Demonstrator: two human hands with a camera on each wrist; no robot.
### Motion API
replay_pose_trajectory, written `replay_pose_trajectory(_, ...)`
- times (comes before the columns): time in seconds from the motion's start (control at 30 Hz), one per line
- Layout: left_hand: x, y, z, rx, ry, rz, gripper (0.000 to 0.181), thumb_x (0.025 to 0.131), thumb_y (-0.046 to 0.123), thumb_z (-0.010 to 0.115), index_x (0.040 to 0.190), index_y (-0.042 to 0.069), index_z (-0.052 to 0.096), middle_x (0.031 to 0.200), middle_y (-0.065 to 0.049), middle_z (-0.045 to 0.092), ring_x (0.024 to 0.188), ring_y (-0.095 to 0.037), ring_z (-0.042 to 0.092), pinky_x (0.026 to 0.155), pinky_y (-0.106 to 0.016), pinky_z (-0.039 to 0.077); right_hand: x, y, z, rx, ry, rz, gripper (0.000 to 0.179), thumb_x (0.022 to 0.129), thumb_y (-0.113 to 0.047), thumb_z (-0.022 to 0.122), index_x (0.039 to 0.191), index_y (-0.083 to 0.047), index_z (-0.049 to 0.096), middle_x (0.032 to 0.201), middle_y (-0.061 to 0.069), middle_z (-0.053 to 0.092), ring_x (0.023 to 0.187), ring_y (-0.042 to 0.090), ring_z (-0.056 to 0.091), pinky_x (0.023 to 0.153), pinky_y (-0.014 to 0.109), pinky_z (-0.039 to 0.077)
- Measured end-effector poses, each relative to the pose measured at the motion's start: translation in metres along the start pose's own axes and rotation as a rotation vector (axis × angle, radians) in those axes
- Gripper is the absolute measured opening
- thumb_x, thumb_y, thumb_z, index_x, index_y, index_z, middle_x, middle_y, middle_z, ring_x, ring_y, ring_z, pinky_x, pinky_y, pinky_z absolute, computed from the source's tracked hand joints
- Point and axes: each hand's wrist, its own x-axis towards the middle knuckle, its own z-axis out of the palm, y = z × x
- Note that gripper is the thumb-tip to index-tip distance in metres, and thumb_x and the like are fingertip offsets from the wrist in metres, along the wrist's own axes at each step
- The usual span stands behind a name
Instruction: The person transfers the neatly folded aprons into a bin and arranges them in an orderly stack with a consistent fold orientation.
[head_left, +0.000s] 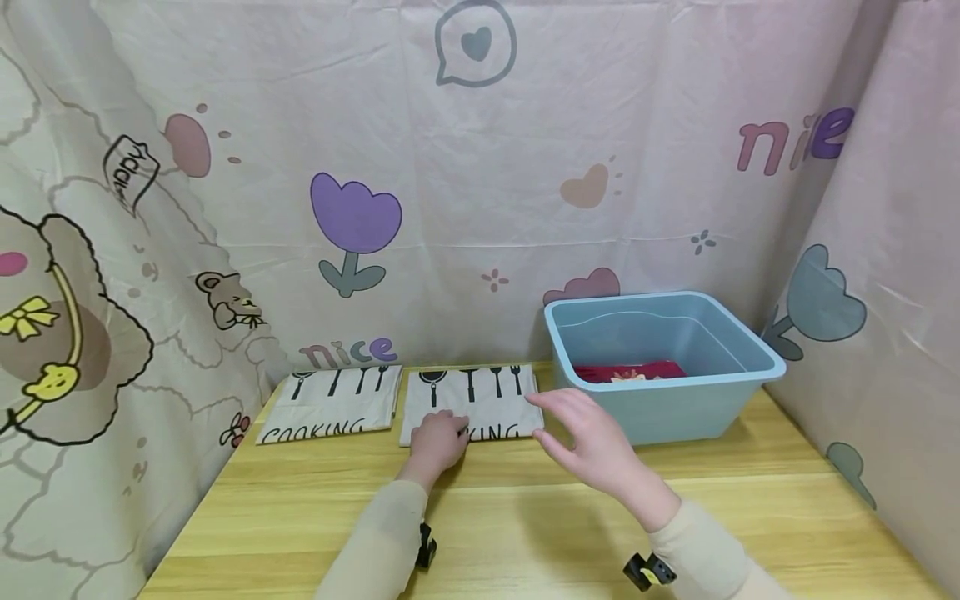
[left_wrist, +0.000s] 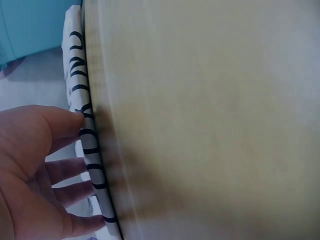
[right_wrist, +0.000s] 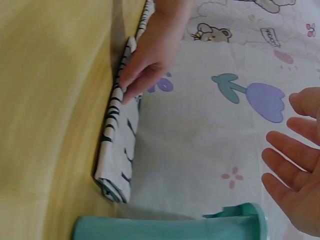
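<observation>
Two folded white cloths printed with black utensils and lettering lie side by side on the table. My left hand (head_left: 438,442) rests on the front left part of the right-hand folded cloth (head_left: 480,408). In the left wrist view the thumb and spread fingertips touch that cloth along its lettered front edge (left_wrist: 80,90). My right hand (head_left: 592,442) is raised at the cloth's right side, in front of the blue plastic bin (head_left: 645,408). Its fingers (right_wrist: 290,150) are spread and hold nothing. The left-hand folded cloth (head_left: 330,408) lies flat, touched by neither hand.
Inside the bin, toward its front left, lies a dark red item with a pale print (head_left: 630,372). A patterned curtain (head_left: 465,183) hangs behind and on both sides of the wooden table (head_left: 525,533). Each wrist carries a small black camera.
</observation>
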Motion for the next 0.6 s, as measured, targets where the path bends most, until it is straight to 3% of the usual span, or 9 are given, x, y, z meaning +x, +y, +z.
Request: replay_pose_trajectory(0.6,-0.044,0.006,-0.009,0.024,0.008,0.108,0.029,0.088,0.016,0.072,0.117,0.014,0.074,0.101,-0.013,0.064,0.092,-0.036,0.059,0.069,-0.055,0.053,-0.02,0.006,0.028,0.016,-0.149,0.295,0.05,0.087,-0.019,0.075,0.131,-0.002,0.06,0.128,0.014,0.063,0.119,0.033,0.058,0.1,0.049,0.046)
